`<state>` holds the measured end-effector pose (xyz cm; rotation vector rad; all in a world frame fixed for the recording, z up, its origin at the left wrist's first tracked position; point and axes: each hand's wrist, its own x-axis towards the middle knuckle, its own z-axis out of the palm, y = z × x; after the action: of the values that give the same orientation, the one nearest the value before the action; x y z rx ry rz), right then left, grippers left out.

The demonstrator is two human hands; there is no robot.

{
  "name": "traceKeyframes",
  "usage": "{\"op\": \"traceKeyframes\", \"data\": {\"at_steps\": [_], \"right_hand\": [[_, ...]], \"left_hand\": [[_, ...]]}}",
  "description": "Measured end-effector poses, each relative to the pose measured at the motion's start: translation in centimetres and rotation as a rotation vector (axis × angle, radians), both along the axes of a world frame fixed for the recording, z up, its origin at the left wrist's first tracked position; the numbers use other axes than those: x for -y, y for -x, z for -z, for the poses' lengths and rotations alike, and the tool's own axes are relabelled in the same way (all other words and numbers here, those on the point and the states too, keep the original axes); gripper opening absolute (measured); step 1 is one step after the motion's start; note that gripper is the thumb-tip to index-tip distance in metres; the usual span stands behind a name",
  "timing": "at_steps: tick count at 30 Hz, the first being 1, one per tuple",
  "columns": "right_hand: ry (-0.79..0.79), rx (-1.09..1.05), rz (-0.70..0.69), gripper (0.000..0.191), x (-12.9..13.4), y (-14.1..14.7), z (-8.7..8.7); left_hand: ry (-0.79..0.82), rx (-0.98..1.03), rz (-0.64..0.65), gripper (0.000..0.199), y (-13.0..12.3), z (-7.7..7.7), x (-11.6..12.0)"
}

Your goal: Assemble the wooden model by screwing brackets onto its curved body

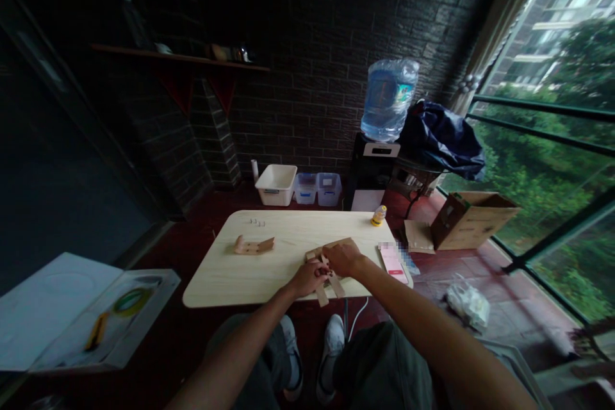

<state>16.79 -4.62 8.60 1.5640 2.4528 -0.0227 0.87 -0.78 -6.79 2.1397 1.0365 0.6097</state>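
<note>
Wooden strips: grasped in left hand and right hand on near side of table, right of centre, could tip off if grip slackens, because of overhanging near ends.

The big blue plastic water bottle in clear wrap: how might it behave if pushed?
The big blue plastic water bottle could well tip, standing tall on the narrow black dispenser. Its loose, crinkled clear wrap may slide under the fingers.

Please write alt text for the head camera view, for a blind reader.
Two bare hands, left and right, work on flat wooden pieces at the near edge of a pale table. A smaller wooden assembly lies to the left.
</note>
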Motion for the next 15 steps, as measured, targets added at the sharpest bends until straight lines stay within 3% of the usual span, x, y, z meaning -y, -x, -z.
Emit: {"op": "traceKeyframes", "data": {"at_steps": [3, 7, 15], "right_hand": [[0.004, -0.007, -0.048, 0.036, -0.4, -0.5, 0.8], [-0.006, 0.013, 0.028, 0.034, -1.0, -0.6, 1.6], [-0.041, 0.062, 0.007, 0.033, -0.3, 0.6, 0.8]], "left_hand": [[-0.007, -0.004, -0.002, 0.013, 0.0, 0.2, -0.1], [0.004, -0.024, -0.015, 0.018, 0.0, 0.2, 0.0], [0.013, -0.039, -0.030, 0.020, 0.0, -0.4, 0.3]]}}
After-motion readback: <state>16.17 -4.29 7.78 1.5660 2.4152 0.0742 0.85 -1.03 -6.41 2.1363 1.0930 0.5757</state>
